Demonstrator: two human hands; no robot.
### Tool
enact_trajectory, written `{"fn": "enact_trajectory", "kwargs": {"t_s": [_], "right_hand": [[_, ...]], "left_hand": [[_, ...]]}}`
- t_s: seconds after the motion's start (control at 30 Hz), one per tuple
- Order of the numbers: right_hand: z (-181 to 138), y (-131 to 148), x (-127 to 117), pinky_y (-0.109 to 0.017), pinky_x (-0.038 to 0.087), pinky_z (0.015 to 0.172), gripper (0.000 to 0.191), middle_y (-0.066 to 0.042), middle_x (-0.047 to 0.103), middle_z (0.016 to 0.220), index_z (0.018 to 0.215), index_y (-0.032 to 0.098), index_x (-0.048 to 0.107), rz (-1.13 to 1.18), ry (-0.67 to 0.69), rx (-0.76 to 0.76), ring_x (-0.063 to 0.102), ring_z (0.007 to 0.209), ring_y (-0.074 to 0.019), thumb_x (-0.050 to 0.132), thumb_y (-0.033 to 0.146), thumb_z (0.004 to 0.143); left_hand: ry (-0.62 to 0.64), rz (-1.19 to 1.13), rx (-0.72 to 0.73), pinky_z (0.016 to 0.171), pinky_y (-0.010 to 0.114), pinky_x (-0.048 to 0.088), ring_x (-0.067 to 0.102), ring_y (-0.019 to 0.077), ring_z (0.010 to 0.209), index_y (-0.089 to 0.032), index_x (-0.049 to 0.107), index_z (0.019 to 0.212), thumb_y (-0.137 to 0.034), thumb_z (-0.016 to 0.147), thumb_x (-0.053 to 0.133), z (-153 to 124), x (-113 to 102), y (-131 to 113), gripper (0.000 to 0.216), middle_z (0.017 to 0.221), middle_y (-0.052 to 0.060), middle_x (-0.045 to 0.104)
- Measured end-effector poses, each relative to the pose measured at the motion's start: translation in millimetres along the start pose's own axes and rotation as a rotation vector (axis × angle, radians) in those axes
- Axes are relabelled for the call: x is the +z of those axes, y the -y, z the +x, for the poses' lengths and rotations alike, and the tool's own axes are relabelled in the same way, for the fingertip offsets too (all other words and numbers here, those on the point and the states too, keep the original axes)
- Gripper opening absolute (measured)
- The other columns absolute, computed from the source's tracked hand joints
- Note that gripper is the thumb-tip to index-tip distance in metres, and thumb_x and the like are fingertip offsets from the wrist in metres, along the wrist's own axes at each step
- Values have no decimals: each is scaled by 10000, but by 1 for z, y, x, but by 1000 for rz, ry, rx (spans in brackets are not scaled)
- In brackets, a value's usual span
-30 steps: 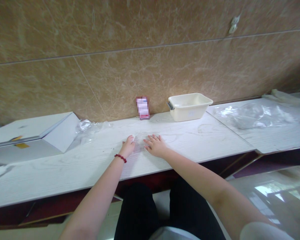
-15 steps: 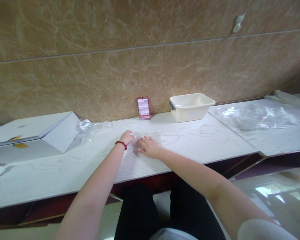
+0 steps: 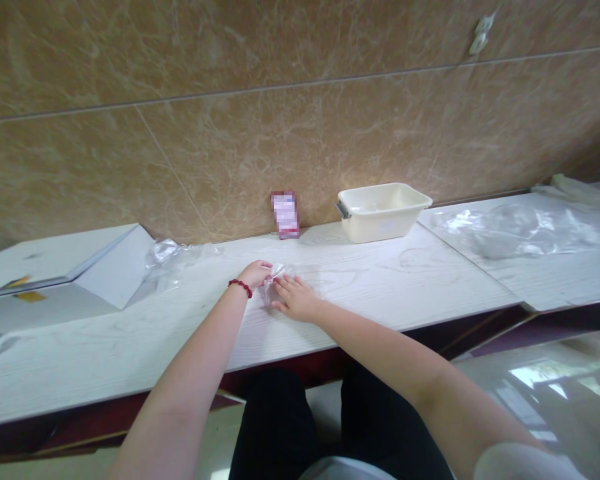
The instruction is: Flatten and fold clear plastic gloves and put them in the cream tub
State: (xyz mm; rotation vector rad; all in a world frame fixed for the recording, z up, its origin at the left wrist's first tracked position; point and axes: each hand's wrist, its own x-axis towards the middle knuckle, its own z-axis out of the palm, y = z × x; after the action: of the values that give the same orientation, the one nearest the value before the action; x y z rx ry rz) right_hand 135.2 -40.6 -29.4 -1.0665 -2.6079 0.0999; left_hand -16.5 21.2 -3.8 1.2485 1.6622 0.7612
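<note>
A small clear plastic bag [image 3: 276, 281] lies on the white wood-grain counter [image 3: 380, 280] in front of me. My left hand [image 3: 255, 273], with a red bead bracelet at the wrist, is curled and pinches the bag's left edge, lifting it slightly. My right hand [image 3: 295, 297] rests on the bag's right part with its fingers stretched out and pressed flat.
A cream plastic tub [image 3: 381, 211] stands at the back against the brown marble wall. A small red packet [image 3: 285, 214] leans on the wall beside it. A white box [image 3: 70, 267] and crumpled clear plastic [image 3: 177, 257] lie at left, and more clear plastic [image 3: 515, 230] at right.
Both hands have shifted slightly left and closer together. The left hand went from lying on the bag to pinching and lifting its edge; the bag now looks bunched up.
</note>
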Motion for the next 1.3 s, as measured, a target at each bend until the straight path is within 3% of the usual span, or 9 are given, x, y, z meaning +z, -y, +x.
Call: {"fn": "enact_trajectory", "kwargs": {"t_s": [0.2, 0.33, 0.5, 0.7, 0.93, 1.03, 1.1, 1.17, 1.3], "right_hand": [[0, 3, -6, -438, 166, 960, 559, -86, 328, 1290, 1234, 136, 342, -35, 71, 1, 230, 1195, -244, 207, 485, 818], [0, 4, -10, -442, 148, 964, 550, -67, 308, 1303, 1233, 165, 339, -47, 81, 4, 214, 1202, -238, 190, 493, 818], [0, -2, -11, -444, 138, 965, 550, -64, 274, 1321, 1264, 176, 282, -55, 30, 85, 172, 1217, -238, 175, 485, 822], [-3, -7, -7, -448, 158, 956, 511, -66, 289, 1313, 1241, 181, 328, -69, 84, 113, 215, 1200, -245, 224, 450, 819], [-4, -6, -5, -452, 144, 959, 519, -66, 258, 1328, 1253, 199, 306, -70, 73, 117, 201, 1208, -246, 224, 463, 814], [-3, -6, -6, -462, 143, 956, 522, -70, 250, 1330, 1256, 199, 306, -76, 75, 115, 199, 1208, -255, 219, 463, 814], [-2, -5, -6, -469, 147, 953, 534, -83, 260, 1324, 1257, 180, 311, -79, 87, 117, 203, 1205, -265, 226, 461, 811], [-2, -4, -7, -474, 148, 951, 547, -106, 287, 1308, 1251, 145, 326, -85, 111, 119, 205, 1202, -279, 244, 451, 805], [-2, -2, -7, -476, 128, 955, 565, -155, 337, 1268, 1224, 66, 365, -94, 156, 121, 203, 1197, -301, 287, 417, 789]], "left_hand": [[16, -119, 40, 570, 206, 435, 537, 80, 570, -130, 470, 840, -235, 697, 522, -4, 0, 1, 186, 662, 9, 548], [-8, -109, 76, 573, 218, 439, 545, 88, 554, -134, 457, 888, -161, 626, 600, -6, 0, 5, 300, 630, -3, 550], [-21, -44, 130, 566, 215, 443, 563, 96, 575, -134, 471, 903, -130, 654, 556, -5, 0, 7, 263, 654, 17, 577], [-92, 158, 238, 568, 214, 439, 571, 115, 613, -176, 528, 887, -128, 661, 518, -2, -2, 10, 231, 673, 10, 600], [-261, 467, 378, 774, 271, 418, 561, 144, 842, -174, 493, 1010, -94, 684, 450, -7, -1, 19, 338, 962, 61, 589], [-348, 647, 539, 867, 316, 362, 510, 177, 953, -148, 511, 1006, -102, 714, 402, -16, 4, 16, 315, 1024, 93, 557], [-282, 735, 680, 907, 310, 329, 473, 174, 1011, -133, 512, 1021, -131, 755, 352, -23, 12, 12, 310, 1050, 97, 547], [-113, 759, 768, 941, 294, 295, 426, 161, 1072, -121, 489, 1069, -186, 793, 310, -27, 22, 11, 335, 1111, 96, 517], [112, 770, 762, 999, 313, 196, 258, 152, 1198, -132, 418, 1163, -261, 817, 275, -28, 37, 15, 396, 1251, 69, 400]]}}
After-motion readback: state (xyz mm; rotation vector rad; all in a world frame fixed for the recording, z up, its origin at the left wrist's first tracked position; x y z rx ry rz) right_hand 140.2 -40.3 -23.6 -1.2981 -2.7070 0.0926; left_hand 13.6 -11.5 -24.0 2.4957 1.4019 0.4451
